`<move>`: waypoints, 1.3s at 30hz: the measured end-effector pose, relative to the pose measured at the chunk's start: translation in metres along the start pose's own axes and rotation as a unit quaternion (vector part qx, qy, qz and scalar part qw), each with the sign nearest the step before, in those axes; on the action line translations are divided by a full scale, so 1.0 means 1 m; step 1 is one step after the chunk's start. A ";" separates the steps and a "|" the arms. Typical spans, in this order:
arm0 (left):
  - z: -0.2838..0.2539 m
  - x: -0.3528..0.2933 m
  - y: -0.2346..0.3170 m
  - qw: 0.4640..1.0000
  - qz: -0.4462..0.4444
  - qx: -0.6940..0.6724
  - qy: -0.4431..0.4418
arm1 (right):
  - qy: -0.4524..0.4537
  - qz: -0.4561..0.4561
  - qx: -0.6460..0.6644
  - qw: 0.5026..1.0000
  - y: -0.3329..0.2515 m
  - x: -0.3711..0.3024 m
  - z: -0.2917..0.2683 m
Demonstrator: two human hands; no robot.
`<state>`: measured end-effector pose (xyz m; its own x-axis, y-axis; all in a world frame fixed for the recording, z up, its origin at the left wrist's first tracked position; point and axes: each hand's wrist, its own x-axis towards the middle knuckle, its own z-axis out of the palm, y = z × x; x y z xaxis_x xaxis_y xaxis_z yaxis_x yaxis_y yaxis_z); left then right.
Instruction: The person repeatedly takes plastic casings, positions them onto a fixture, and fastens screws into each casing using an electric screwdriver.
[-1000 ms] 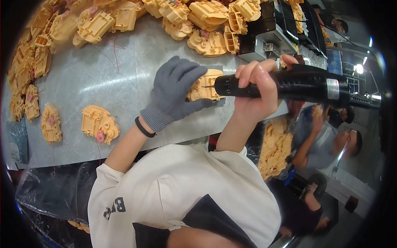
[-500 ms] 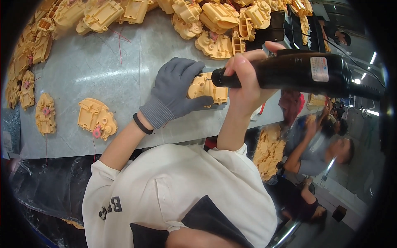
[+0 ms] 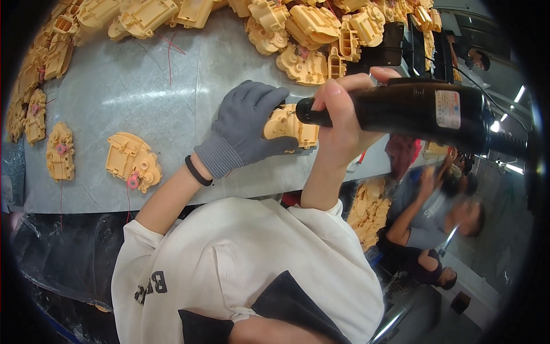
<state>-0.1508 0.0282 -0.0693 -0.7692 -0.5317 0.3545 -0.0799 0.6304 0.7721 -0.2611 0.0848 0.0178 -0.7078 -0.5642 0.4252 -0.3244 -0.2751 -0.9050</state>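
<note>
In a grey glove, my left hand [image 3: 245, 127] is closed around the left side of a yellow plastic housing [image 3: 281, 124], steadying it on the metal table. My bare right hand [image 3: 344, 109] grips a black electric screwdriver [image 3: 409, 108] with a pale label on its side. The tool lies nearly level, its nose at the top of the housing. The tip and the spot it meets are hidden from sight. To the left lie two more yellow housings, one nearer [image 3: 134, 161] and one farther left [image 3: 61, 151], each with a pink round part and a red thread or wire.
Many yellow housings [image 3: 309, 26] are heaped along the far edge and left side of the grey metal table [image 3: 143, 86]. A black box-like item [image 3: 385, 49] stands at the far right. People [image 3: 429, 206] work at the right, near a container of yellow parts [image 3: 369, 212].
The screwdriver's nose now covers more of the housing's top, and the bit visible earlier is hidden. Both hands keep their holds; the whole view has shifted slightly.
</note>
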 end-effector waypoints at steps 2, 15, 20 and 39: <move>0.001 -0.001 -0.001 1.000 0.004 0.004 -0.001 | -0.003 0.003 -0.002 1.000 0.000 -0.001 -0.001; 0.000 -0.002 -0.002 0.999 -0.033 0.002 -0.014 | -0.025 0.009 -0.015 1.000 0.003 -0.002 0.003; 0.005 -0.002 -0.005 1.000 -0.009 0.007 0.000 | -0.052 -0.025 0.016 0.998 0.010 -0.003 0.004; 0.003 0.002 0.004 0.977 -0.148 -0.081 -0.131 | 0.150 -0.053 0.168 0.973 -0.002 0.005 -0.099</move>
<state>-0.1550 0.0311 -0.0675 -0.8656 -0.5000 -0.0274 -0.2375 0.3618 0.9015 -0.3260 0.1597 0.0201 -0.8486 -0.2802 0.4487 -0.2182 -0.5873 -0.7794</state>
